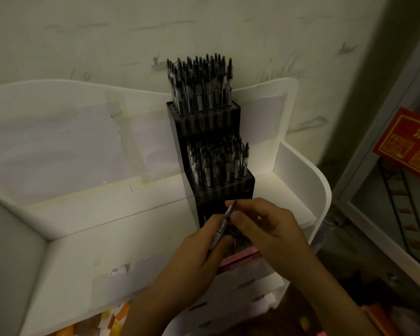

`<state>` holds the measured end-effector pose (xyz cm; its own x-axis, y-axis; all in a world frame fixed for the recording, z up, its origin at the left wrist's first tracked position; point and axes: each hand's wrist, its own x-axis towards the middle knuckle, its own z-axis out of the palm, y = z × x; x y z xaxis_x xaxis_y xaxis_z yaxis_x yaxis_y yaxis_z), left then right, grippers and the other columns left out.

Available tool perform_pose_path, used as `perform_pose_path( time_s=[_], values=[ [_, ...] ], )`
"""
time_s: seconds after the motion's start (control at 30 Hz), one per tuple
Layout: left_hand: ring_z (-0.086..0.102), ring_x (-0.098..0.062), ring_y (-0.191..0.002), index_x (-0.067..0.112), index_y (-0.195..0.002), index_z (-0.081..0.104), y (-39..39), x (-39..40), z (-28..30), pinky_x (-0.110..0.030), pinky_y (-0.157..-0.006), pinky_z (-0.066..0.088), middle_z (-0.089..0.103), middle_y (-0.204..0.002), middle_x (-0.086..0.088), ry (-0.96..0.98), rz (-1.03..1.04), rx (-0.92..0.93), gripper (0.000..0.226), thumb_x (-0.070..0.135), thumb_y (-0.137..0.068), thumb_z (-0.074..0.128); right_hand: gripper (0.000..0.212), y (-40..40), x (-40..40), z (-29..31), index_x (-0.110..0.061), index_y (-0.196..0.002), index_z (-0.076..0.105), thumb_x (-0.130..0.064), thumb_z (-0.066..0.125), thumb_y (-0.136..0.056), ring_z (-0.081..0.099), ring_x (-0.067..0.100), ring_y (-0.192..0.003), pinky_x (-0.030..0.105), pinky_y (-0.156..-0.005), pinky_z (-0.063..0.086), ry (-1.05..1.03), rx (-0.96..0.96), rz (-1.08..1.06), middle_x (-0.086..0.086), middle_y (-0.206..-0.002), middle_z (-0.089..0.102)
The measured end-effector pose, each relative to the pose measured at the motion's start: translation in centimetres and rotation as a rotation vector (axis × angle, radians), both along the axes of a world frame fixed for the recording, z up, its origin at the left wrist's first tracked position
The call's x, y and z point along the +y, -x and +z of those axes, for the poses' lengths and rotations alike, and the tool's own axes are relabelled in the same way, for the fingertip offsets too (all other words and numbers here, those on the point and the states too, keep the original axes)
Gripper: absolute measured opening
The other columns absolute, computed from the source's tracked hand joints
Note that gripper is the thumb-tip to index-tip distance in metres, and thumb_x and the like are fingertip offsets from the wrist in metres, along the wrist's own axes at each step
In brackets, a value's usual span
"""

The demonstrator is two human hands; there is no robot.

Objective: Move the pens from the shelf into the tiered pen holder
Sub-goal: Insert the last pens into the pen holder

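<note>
A black tiered pen holder stands on the white shelf against the wall. Its top tier and middle tier are packed with several upright clear pens with black caps. The lowest tier is hidden behind my hands. My left hand grips a clear pen that points up and slightly right, just in front of the holder's lower step. My right hand pinches the same pen near its top with curled fingers.
The shelf has a tall white back panel and a curved right side wall. A pink box and white drawers sit under my hands. At the right are a red sign and a wire rack.
</note>
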<state>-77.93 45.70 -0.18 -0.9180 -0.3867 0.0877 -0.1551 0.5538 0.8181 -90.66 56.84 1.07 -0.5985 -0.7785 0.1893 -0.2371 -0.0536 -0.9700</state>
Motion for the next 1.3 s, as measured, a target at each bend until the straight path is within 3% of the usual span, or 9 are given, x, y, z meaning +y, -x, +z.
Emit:
perform_pose_path(
  time_s=[0.17,0.33,0.43,0.57,0.73,0.9,1.03,1.17,1.3],
  values=[
    [0.060,0.003,-0.082,0.050,-0.109,0.045,0.4,0.4,0.4,-0.009,-0.066,0.042,0.060,-0.091,0.026,0.017,-0.044,0.001,0.017,0.036,-0.100,0.044,0.022,0.5,0.6,0.2,-0.025,-0.098,0.071,-0.032,0.062,-0.079,0.069,0.005,-0.088,0.017,-0.072,0.054,0.010,-0.069,0.002,-0.010,-0.091,0.073],
    [0.061,-0.007,-0.078,0.055,-0.110,0.043,0.9,0.6,0.3,-0.031,-0.071,0.054,0.062,-0.093,0.013,0.039,-0.013,-0.009,0.018,0.044,-0.097,0.047,0.013,1.4,1.6,0.6,-0.012,-0.094,0.071,-0.018,0.063,-0.085,0.071,0.015,-0.082,0.022,-0.072,0.056,0.070,-0.151,-0.064,0.001,-0.087,0.075],
    [0.060,-0.008,-0.078,0.054,-0.116,0.043,1.0,0.6,0.3,-0.032,-0.070,0.054,0.061,-0.094,0.012,0.031,0.012,-0.004,0.021,0.041,-0.099,0.043,0.022,2.0,2.1,1.6,-0.001,-0.094,0.069,-0.020,0.062,-0.084,0.072,0.025,-0.079,0.031,-0.075,0.060,0.157,-0.219,-0.121,0.011,-0.086,0.075],
    [0.060,-0.008,-0.085,0.046,-0.128,0.045,0.9,0.2,0.3,-0.031,-0.076,0.053,0.061,-0.104,0.012,-0.018,0.112,0.022,0.036,0.022,-0.104,0.033,0.020,3.1,2.7,1.9,0.008,-0.093,0.064,-0.011,0.062,-0.087,0.071,0.029,-0.071,0.032,-0.070,0.060,0.286,-0.192,-0.304,0.020,-0.077,0.071],
    [0.059,-0.009,-0.089,0.047,-0.130,0.042,0.8,-0.2,0.0,-0.031,-0.076,0.053,0.060,-0.104,0.009,0.013,0.162,0.039,0.047,0.010,-0.102,0.033,0.012,3.8,2.7,-0.3,-0.007,-0.093,0.064,-0.016,0.067,-0.086,0.070,0.021,-0.073,0.034,-0.076,0.059,0.202,0.111,-0.441,0.008,-0.074,0.070],
    [0.058,0.001,-0.093,0.050,-0.125,0.041,0.6,-0.1,0.4,-0.012,-0.070,0.048,0.059,-0.102,0.016,-0.024,0.162,0.073,0.048,0.008,-0.102,0.035,0.021,3.9,1.8,-4.2,-0.022,-0.090,0.062,-0.042,0.060,-0.085,0.068,0.003,-0.078,0.013,-0.075,0.053,-0.011,0.367,-0.452,-0.011,-0.078,0.069],
    [0.057,0.004,-0.096,0.051,-0.124,0.043,0.5,-0.5,0.3,-0.009,-0.073,0.048,0.057,-0.102,0.021,-0.031,0.168,0.082,0.049,0.007,-0.101,0.037,0.007,3.7,1.0,-6.2,-0.025,-0.090,0.061,-0.026,0.067,-0.087,0.063,-0.008,-0.083,-0.001,-0.069,0.043,-0.041,0.396,-0.438,-0.021,-0.080,0.065],
    [0.056,0.006,-0.098,0.054,-0.122,0.042,0.4,-0.7,0.1,-0.008,-0.075,0.048,0.056,-0.108,0.025,-0.030,0.181,0.081,0.051,0.008,-0.101,0.038,0.013,3.3,0.3,-7.0,-0.025,-0.093,0.060,-0.016,0.068,-0.087,0.063,-0.009,-0.083,0.001,-0.069,0.046,-0.008,0.389,-0.394,-0.023,-0.081,0.064],
    [0.056,0.006,-0.103,0.053,-0.123,0.042,0.2,-0.9,0.0,-0.008,-0.077,0.048,0.056,-0.113,0.025,-0.028,0.178,0.092,0.050,0.008,-0.101,0.039,0.011,3.2,-0.1,-7.5,-0.025,-0.094,0.061,-0.020,0.068,-0.087,0.064,-0.008,-0.080,0.003,-0.069,0.048,-0.002,0.415,-0.351,-0.023,-0.082,0.064]
  ],
)
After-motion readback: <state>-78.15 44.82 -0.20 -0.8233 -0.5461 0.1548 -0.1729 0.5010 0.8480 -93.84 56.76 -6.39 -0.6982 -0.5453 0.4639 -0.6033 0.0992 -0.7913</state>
